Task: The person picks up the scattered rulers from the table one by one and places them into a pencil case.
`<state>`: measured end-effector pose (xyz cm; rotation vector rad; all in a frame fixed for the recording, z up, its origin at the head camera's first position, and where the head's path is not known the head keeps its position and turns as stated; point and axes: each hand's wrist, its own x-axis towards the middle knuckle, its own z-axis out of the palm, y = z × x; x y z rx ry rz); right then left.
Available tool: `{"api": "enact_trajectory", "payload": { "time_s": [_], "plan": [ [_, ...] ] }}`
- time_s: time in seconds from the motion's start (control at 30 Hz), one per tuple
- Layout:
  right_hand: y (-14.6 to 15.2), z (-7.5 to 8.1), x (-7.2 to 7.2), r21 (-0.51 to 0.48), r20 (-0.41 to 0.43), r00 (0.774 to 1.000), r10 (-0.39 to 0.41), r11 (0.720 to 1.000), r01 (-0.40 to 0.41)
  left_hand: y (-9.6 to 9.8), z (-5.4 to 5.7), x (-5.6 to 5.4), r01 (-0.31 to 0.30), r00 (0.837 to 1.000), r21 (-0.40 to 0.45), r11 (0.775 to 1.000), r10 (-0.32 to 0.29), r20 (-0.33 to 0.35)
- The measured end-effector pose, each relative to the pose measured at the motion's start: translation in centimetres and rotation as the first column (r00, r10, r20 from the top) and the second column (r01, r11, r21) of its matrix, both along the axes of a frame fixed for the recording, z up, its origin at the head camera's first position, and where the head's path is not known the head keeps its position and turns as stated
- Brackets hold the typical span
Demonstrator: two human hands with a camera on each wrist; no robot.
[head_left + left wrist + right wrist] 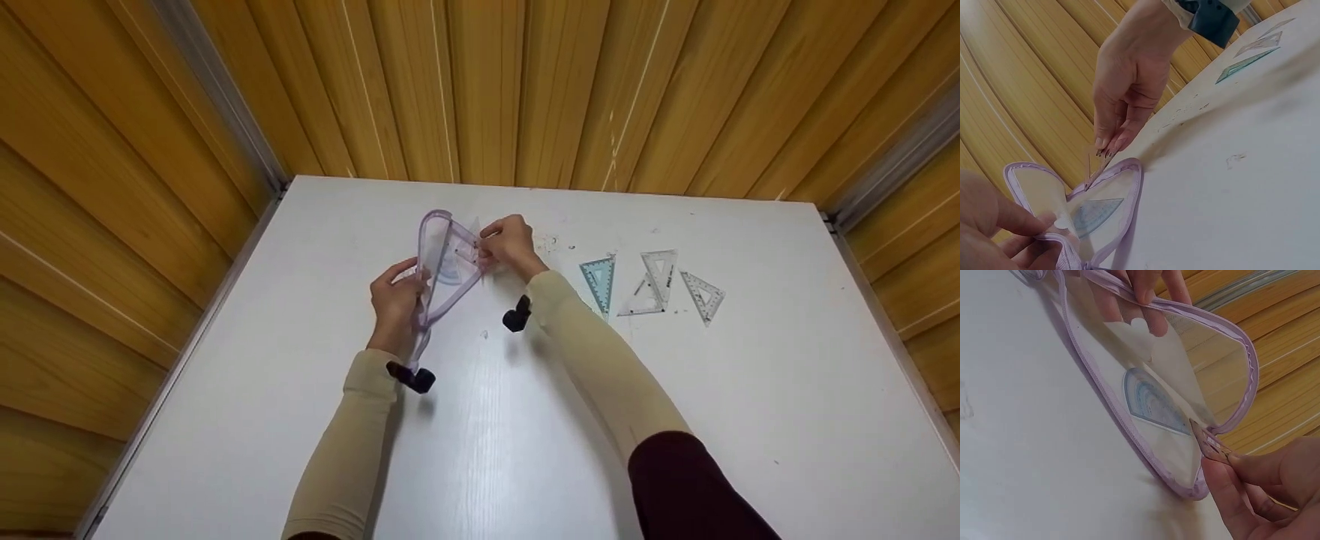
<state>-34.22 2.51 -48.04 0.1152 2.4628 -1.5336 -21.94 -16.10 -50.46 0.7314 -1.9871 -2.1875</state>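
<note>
My left hand (394,304) grips one side of a lilac-edged, see-through zip pouch (1092,374), fingers curled over its rim. The pouch gapes open above the table. Inside it lies a bluish protractor (1154,402), also visible in the left wrist view. At the pouch's far right edge, my right hand (511,241) pinches a small clear, pinkish set square (1216,450) between thumb and fingers. One corner of that set square points into the pouch's mouth. The fingers cover much of it.
Right of the hands lie a teal set square (598,283), two overlapping clear set squares (660,274) and another clear one (703,295). All rest on the white table (525,450). Wood-patterned panels (487,90) rise behind and beside it.
</note>
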Motion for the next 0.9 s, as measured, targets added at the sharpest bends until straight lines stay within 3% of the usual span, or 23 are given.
{"api": "enact_trajectory", "payload": {
  "time_s": [0.37,0.67,0.9],
  "plan": [
    [-2.0,-0.3,0.4,0.027,0.008,0.999,0.053,0.998,-0.054,0.0,0.1,-0.1,-0.015,1.000,0.013,1.000,0.015,0.009],
    [-2.7,-0.6,0.5,-0.010,0.035,0.998,0.042,0.999,-0.042,0.2,0.0,-0.3,-0.018,1.000,-0.007,1.000,0.018,0.011],
    [-3.9,-0.9,0.6,0.029,-0.003,0.998,0.062,0.998,-0.062,-0.2,0.1,0.1,-0.018,1.000,0.018,1.000,0.018,0.011]
  ]
}}
